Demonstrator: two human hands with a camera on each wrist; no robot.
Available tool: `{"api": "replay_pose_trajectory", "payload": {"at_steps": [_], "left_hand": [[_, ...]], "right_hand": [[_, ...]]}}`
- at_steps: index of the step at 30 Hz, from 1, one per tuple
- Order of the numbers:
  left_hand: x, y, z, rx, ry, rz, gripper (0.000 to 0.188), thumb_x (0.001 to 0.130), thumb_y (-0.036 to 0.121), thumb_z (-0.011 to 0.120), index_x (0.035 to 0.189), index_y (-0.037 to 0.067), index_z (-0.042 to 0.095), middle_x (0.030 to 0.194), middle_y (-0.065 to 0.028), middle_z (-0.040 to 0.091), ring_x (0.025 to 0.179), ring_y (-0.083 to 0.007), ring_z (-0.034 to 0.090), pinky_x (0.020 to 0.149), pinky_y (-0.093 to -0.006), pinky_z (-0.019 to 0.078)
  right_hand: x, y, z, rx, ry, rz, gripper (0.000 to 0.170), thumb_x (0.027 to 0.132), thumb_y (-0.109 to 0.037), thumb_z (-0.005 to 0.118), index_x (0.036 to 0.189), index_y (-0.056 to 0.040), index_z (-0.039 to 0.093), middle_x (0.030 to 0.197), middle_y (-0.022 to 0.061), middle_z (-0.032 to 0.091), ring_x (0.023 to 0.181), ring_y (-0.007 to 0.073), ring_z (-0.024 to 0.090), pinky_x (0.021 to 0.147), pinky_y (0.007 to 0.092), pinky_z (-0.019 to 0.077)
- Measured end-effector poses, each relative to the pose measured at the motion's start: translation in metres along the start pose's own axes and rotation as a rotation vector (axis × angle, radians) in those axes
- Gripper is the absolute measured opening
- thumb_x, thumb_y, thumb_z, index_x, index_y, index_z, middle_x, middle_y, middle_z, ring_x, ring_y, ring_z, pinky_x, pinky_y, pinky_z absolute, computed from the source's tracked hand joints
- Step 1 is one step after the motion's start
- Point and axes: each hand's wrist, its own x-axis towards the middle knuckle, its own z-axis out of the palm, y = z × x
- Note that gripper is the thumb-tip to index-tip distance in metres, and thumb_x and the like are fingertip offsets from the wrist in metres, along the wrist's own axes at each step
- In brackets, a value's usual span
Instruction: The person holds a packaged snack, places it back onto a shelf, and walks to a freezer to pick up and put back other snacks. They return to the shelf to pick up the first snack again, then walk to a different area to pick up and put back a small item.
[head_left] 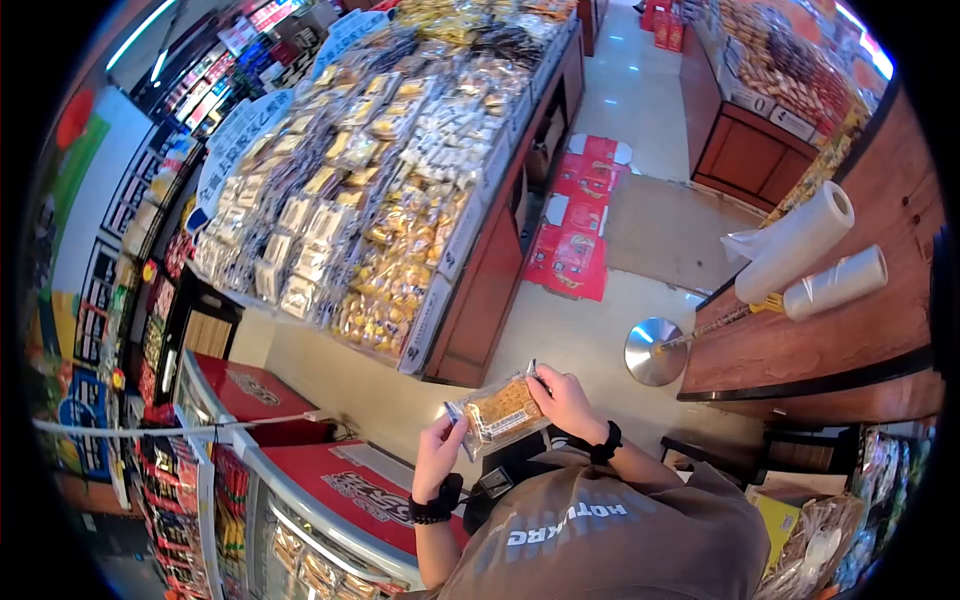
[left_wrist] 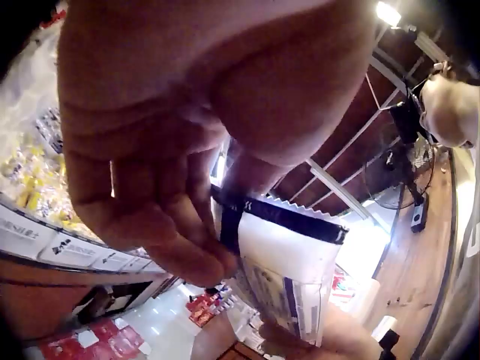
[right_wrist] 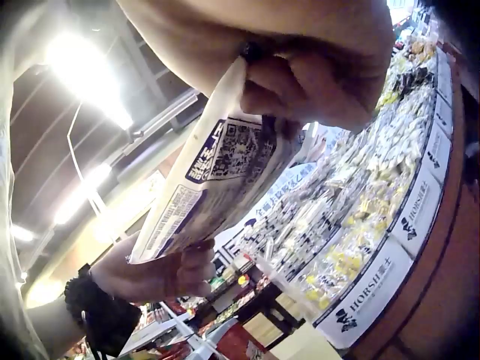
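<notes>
A clear-wrapped packet of brown biscuit-like food (head_left: 497,412) is held in front of the body between both hands. My left hand (head_left: 438,455) pinches its left end between thumb and fingers. At the opposite end, my right hand (head_left: 567,405) grips the upper right corner. In the left wrist view, the left hand (left_wrist: 161,150) has its fingertips on the dark sealed edge of the packet (left_wrist: 289,255). Printing and a square code show on the packet's back (right_wrist: 225,161) in the right wrist view, where the right hand (right_wrist: 307,82) holds its top.
A long display counter (head_left: 470,290) heaped with wrapped snacks stands ahead. Red freezer cabinets (head_left: 370,490) are at lower left. To the right are plastic bag rolls (head_left: 800,240) and a round metal stand base (head_left: 656,352). Flattened red cardboard (head_left: 575,235) lies on the floor.
</notes>
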Motion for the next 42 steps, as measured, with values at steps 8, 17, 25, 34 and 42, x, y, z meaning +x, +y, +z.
{"api": "replay_pose_trajectory", "payload": {"at_steps": [8,17,25,34,42], "left_hand": [[0.078,0.036,0.028,0.015,-0.224,0.059,0.020,0.094,0.014,0.061,0.102,-0.004,0.066,0.079,0.0036,0.061,0.073,-0.0029,0.050,0.063,-0.0211,0.0410],[0.218,0.089,0.046,0.154,-0.454,0.110,0.023,0.095,0.018,0.061,0.092,-0.005,0.065,0.062,0.0016,0.049,0.061,-0.0034,0.038,0.051,-0.0251,0.0327],[0.311,0.113,0.050,0.072,-0.448,0.279,0.023,0.095,0.018,0.059,0.103,-0.003,0.066,0.072,-0.0012,0.061,0.068,-0.0029,0.045,0.058,-0.0240,0.0401],[0.385,0.114,0.055,0.042,-0.545,0.241,0.022,0.095,0.017,0.059,0.095,-0.005,0.063,0.066,0.0009,0.048,0.065,-0.0048,0.040,0.055,-0.0255,0.0359],[0.441,0.135,0.087,0.139,-0.619,0.195,0.023,0.096,0.017,0.059,0.093,-0.005,0.059,0.074,0.0011,0.052,0.070,-0.0045,0.042,0.059,-0.0256,0.0377]], "right_hand": [[0.027,0.027,-0.040,0.174,0.178,0.144,0.023,0.095,-0.021,0.059,0.089,0.0010,0.059,0.059,0.0063,0.051,0.053,0.0094,0.041,0.048,0.0288,0.0340],[0.113,0.030,-0.089,0.134,0.252,0.202,0.021,0.099,-0.017,0.053,0.097,0.0028,0.061,0.071,-0.0009,0.055,0.066,0.0041,0.045,0.057,0.0245,0.0401],[0.203,0.035,-0.108,0.075,0.306,0.233,0.019,0.100,-0.014,0.052,0.095,0.0022,0.060,0.074,-0.0055,0.053,0.070,0.0013,0.045,0.060,0.0215,0.0406],[0.249,0.031,-0.111,-0.023,0.373,0.291,0.015,0.098,-0.013,0.053,0.094,0.0006,0.058,0.069,-0.0040,0.048,0.066,0.0029,0.039,0.056,0.0225,0.0348],[0.284,0.067,-0.136,0.010,0.532,0.271,0.023,0.096,-0.016,0.057,0.084,0.0027,0.055,0.059,0.0020,0.046,0.057,0.0048,0.037,0.049,0.0272,0.0330]]}}
